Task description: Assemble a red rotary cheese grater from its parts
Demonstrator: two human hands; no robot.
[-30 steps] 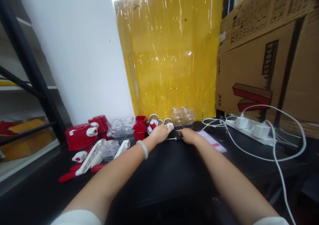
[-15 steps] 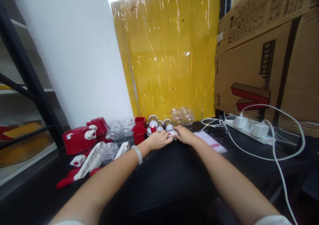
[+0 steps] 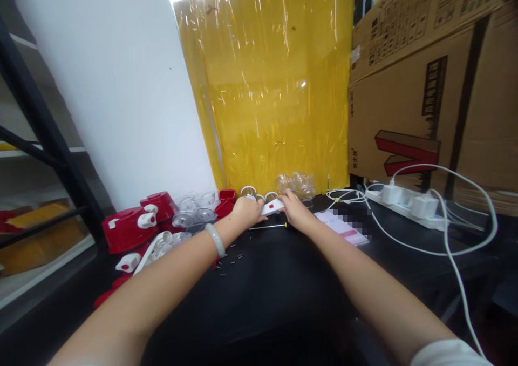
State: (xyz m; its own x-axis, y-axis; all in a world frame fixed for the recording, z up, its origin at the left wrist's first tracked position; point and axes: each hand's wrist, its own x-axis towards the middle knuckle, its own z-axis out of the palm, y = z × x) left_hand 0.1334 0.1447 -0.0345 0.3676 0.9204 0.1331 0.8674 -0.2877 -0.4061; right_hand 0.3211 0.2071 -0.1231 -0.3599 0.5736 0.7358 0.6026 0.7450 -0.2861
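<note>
Both my hands meet at the far middle of the black table [image 3: 283, 279]. My left hand [image 3: 247, 210] and my right hand [image 3: 294, 211] together hold a small white plastic part with a red spot [image 3: 272, 208], fingers closed on its two ends. A thin screwdriver [image 3: 267, 226] lies on the table just below the part. Several tiny dark screws [image 3: 229, 259] are scattered near my left wrist, which wears a pale bangle [image 3: 214, 239].
Red and white plastic housings [image 3: 128, 226] and clear cups [image 3: 198, 208] crowd the left back. Clear jars [image 3: 294, 183] stand against the yellow film. A paper sheet [image 3: 343, 226], a white power strip [image 3: 408, 207] with cables, and cardboard boxes [image 3: 429, 85] fill the right.
My hands came together, picked the white part up off the table and lifted it slightly. The screwdriver now lies free below them. The view shifted a little.
</note>
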